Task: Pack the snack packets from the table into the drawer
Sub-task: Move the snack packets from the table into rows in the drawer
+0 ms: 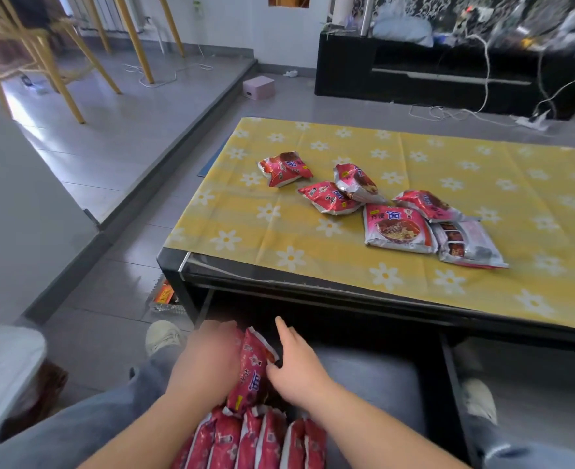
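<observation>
Several red snack packets (pixel 394 228) lie loose on the yellow flowered tablecloth (pixel 279 231). Below the table's front edge the drawer (pixel 448 377) is pulled out. A row of red packets (pixel 255 441) stands on edge in it. My left hand (pixel 208 360) holds one more red packet (pixel 253 367) upright at the far end of that row, fingers curled round its left side. My right hand (pixel 296 363) touches the packet's right side, index finger stretched forward and thumb against the packet.
The low black table (pixel 174 265) stands in front of my knees. My shoes (pixel 162 335) rest on the grey tiled floor. A pink box (pixel 259 87), cables and a black TV stand (pixel 414 72) lie beyond. Yellow chair legs (pixel 72 99) stand at the far left.
</observation>
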Demonstrator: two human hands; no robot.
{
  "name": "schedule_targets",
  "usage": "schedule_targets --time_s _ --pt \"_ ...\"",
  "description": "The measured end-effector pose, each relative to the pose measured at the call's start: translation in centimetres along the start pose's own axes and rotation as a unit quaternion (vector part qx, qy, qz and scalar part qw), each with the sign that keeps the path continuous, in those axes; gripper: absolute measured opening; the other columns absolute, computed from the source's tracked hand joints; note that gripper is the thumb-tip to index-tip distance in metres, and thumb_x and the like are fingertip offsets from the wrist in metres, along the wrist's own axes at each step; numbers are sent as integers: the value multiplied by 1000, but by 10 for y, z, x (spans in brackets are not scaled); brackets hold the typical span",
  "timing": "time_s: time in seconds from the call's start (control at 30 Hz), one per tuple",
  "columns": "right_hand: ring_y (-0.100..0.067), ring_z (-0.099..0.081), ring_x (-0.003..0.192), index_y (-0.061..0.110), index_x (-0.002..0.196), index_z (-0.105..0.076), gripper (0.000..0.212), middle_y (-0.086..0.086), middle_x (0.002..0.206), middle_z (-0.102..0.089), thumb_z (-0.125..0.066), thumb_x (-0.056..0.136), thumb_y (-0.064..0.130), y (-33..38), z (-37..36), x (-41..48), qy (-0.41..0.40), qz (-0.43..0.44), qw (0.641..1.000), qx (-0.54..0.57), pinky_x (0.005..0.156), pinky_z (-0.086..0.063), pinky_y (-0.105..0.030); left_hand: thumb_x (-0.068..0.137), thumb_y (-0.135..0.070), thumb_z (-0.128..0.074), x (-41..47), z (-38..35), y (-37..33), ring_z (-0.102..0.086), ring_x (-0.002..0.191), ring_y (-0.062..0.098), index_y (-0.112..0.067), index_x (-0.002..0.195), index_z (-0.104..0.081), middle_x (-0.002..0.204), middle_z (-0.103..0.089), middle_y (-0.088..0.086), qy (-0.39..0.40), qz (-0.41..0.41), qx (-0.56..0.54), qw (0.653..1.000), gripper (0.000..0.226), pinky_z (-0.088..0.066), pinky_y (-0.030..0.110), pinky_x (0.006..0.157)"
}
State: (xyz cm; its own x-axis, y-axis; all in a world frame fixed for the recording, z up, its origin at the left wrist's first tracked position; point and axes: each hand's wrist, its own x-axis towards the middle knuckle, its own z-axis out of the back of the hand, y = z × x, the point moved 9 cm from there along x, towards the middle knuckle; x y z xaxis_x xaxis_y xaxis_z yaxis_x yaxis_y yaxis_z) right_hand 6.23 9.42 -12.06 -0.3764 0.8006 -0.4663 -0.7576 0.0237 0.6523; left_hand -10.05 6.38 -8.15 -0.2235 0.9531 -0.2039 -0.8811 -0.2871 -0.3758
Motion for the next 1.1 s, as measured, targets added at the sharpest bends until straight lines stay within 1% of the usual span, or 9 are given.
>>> schedule_targets --time_s 0.17,0.33,0.43,0.57,0.7,0.87,0.93,1.0,1.1 --pt "-25 -17 160 38 165 -4 86 -2 175 -7 -59 100 26 7 54 -17 -72 30 996 -39 124 -26 -37 94 -29 -58 -4 14 -37 -41 138 21 -29 155 -41 150 -44 0 -20 -49 6 999 63 -42 37 111" --pt "-25 -9 160 35 165 -9 80 -3 174 -8 -56 101 27 13 105 -41 -132 74 984 -97 126 -20 -40 96 -31 -60 2 32 -89 -39 139 21 -28 155 -40 151 -42 -1 -46 -103 -5 994 63 -48 33 98" --pt "-26 -7 161 33 164 -14 75 -6 174 -10 -54 102 26 8 142 -54 -168 77 975 -124 128 -19 -44 95 -30 -61 9 42 -125 -40 139 24 -25 154 -41 151 -43 1 -54 -136 -8 989 62 -48 36 101" --pt "-27 -12 159 26 163 -22 70 -8 171 -18 -54 101 25 -13 203 -62 -224 55 963 -137 126 -25 -48 95 -29 -60 24 50 -175 -43 137 25 -26 153 -43 149 -46 1 -51 -179 -25 982 61 -48 39 105" --pt "-29 -16 158 24 161 -27 66 -9 170 -20 -54 100 28 -47 264 -57 -279 6 951 -136 122 -30 -50 95 -28 -61 46 47 -213 -48 133 26 -26 151 -46 150 -45 3 -31 -193 -38 980 58 -48 35 99" --pt "-34 -13 157 19 160 -30 66 -15 169 -19 -54 99 30 -103 325 -40 -314 -75 937 -134 120 -30 -51 96 -35 -59 84 28 -241 -54 95 17 -29 150 -46 153 -43 3 3 -138 -60 989 56 -42 29 82" --pt "-36 -9 158 17 160 -30 66 -16 170 -18 -54 101 34 -119 344 -31 -325 -84 930 -150 123 -26 -52 96 -36 -58 98 21 -251 -54 99 17 -30 150 -46 152 -45 3 15 -125 -72 989 56 -39 28 82" --pt "-37 -3 159 19 162 -24 71 -13 172 -12 -52 101 43 -137 359 -19 -324 -92 924 -179 123 -26 -56 96 -36 -57 114 11 -262 -59 102 15 -30 151 -45 143 -53 2 33 -106 -95 989 56 -41 27 79" --pt "-39 6 159 25 165 -12 82 -9 175 0 -46 99 60 -163 370 4 -298 -107 920 -230 122 -26 -62 96 -34 -58 142 -1 -276 -52 70 -1 -28 150 -47 96 -57 -13 42 -66 -138 987 55 -41 22 58"
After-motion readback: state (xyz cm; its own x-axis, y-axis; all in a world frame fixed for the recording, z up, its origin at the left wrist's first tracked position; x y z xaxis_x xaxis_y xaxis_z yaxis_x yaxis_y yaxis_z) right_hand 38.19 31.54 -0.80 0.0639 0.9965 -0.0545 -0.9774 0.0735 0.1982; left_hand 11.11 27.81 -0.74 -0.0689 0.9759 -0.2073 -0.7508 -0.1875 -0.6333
